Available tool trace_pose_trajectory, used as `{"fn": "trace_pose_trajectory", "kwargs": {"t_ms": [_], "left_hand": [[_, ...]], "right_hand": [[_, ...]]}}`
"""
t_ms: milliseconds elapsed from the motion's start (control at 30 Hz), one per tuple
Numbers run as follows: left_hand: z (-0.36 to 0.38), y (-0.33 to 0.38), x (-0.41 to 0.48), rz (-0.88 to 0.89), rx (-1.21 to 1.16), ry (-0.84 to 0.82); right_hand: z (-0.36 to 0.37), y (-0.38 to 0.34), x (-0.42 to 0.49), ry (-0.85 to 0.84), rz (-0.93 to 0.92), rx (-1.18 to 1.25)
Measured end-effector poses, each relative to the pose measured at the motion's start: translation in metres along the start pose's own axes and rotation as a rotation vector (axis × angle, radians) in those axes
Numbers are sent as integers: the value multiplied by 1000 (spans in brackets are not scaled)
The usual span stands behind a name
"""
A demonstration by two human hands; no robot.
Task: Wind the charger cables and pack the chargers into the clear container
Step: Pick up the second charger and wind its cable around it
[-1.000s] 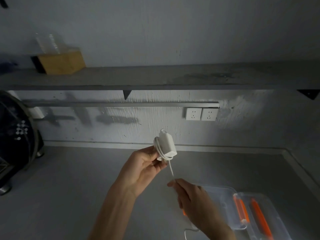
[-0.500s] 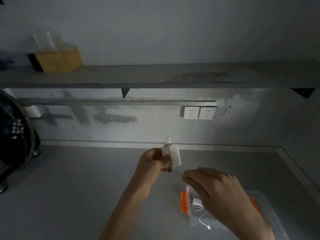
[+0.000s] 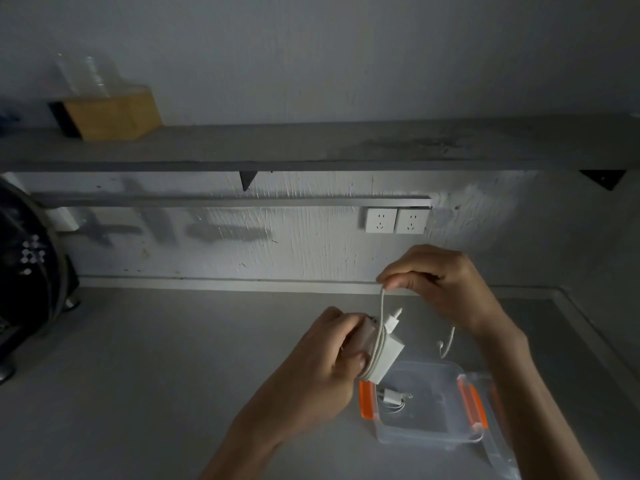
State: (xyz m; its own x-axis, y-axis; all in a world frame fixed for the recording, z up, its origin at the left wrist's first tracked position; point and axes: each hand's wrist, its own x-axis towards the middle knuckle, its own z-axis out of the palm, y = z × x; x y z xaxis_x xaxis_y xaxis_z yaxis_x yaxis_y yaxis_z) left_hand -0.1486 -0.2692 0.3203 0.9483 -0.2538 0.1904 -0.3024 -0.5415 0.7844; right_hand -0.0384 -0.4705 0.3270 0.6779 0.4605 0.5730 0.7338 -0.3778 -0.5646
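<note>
While the left hand (image 3: 311,368) grips the white charger (image 3: 381,355) above the clear container (image 3: 450,441) on the table (image 3: 173,375), right-hand fingers (image 3: 391,277) pinching the cable (image 3: 382,306) should, as far as dim light shows, lay each loop snug.

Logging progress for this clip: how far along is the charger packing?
Done: one wound charger already lies in the clear container. In hand: the left hand grips a white charger with several cable turns around it, while the right hand pulls the cable up for another turn. Left: the loose tail hanging below the right wrist, then packing this charger.
</note>
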Motion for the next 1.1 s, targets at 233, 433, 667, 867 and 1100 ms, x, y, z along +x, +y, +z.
{"fn": "trace_pose_trajectory", "kwargs": {"t_ms": [233,433,667,867,1100], "left_hand": [[-20,-5,3,-162,-158,-67],[-18,0,9,-213,-357,-205],[-17,-22,31,-552,-589,-24],[5,-11,6,-288,-352,-234],[2,-11,19,-243,-321,-252]], "right_hand": [[74,8,-29,-16,344,584],[79,-8,-29,143,404,554],[98,-2,-67,232,449,245],[78,17,-51,497,460,209],[48,17,-39,631,358,202]]}}
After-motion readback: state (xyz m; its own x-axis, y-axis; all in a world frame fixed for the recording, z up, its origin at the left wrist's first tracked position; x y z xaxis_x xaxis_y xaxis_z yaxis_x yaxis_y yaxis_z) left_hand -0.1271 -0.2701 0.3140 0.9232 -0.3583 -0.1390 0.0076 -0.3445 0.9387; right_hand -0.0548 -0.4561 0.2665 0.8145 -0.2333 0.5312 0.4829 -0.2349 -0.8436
